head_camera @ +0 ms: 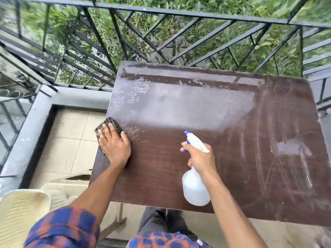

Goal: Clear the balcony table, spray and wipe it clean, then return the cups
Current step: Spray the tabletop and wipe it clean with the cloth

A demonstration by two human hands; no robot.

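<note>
The dark brown balcony table (232, 176) fills the middle of the view, with a pale dusty or wet film across its far half and streaks on the right. My left hand (114, 147) lies flat on a dark checked cloth (109, 123) at the table's left edge. My right hand (200, 158) grips the neck of a white spray bottle (194, 188) with a blue-and-white trigger head (195, 141), held above the table's near middle, nozzle pointing away from me. No cups are in view.
A black metal railing (161, 42) runs behind and left of the table, greenery beyond it. A cream plastic chair (23, 212) stands at the lower left on the tiled floor (71, 140). My legs are under the table's near edge.
</note>
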